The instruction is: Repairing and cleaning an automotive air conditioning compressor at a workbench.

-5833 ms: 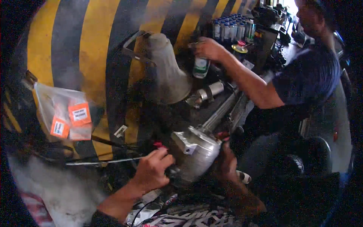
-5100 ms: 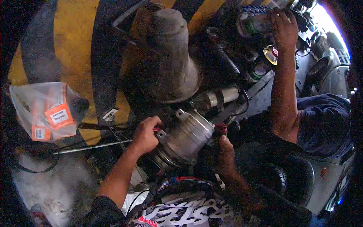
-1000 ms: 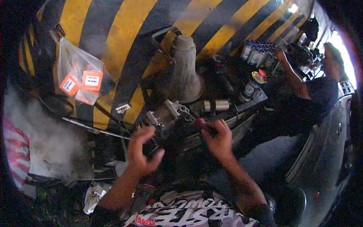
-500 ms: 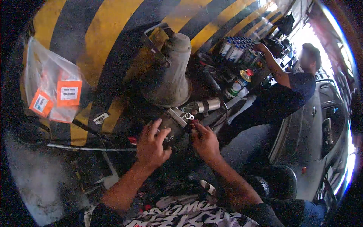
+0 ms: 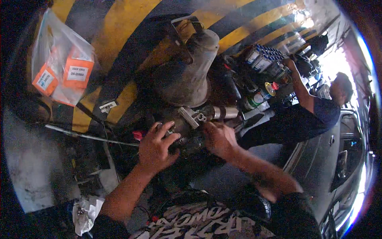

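Note:
My left hand hovers over the dark, cluttered work surface, thumb and fingers spread. A small shiny metal piece shows at its fingertips; whether they touch it I cannot tell. My right hand is closed, its fingers curled inward and slightly blurred, so what they hold is hidden. Just beyond its fingertips sit a light metal block and a ring-shaped metal fitting against the block's side. A shiny metal cylinder lies to the right of the fitting.
Behind my hands stands a bell-shaped grey metal piece. A clear plastic bag with orange boxes hangs at left on the striped wall. At right are a green-and-white can, several blue-capped bottles, a co-worker reaching toward them, and a car.
The view has shifted. My right hand has turned, and its fingers now curl in more. The dark red bit seen at its fingertips before is hidden. My left hand remains spread.

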Motion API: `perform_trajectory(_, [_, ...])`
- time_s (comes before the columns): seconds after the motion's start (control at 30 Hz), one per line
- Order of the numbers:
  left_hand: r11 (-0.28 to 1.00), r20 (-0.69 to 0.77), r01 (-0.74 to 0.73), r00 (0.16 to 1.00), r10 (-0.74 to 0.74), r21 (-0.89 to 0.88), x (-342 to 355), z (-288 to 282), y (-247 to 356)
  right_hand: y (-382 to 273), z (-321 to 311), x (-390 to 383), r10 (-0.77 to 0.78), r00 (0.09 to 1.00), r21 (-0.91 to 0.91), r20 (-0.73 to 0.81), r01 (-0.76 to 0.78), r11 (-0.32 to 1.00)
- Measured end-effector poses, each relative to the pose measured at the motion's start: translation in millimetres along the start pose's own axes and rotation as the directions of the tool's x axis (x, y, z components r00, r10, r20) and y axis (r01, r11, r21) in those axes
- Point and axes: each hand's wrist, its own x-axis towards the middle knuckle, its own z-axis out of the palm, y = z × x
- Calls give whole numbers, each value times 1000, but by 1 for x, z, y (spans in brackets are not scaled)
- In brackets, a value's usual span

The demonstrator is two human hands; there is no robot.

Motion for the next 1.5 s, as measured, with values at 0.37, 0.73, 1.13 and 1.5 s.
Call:
perform_trajectory(0.37, [998,-3,-4,1000,4,66,6,8,9,41,-22,18,-369,928,-320,59,368,873])
perform_trajectory(0.73, [1000,-30,8,1000,-7,23,-1,4,-2,42,6,-17,354,748,595,-562,67,801])
perform_trajectory(1.13, [999,-66,30,997,-32,-39,10,4,15,30,79,25,717,689,989,-104,-7,150])
perform_trajectory(1.5, [999,-18,-44,999,44,18,0,6,-22,-32,4,25,331,797,479,-506,-59,876])
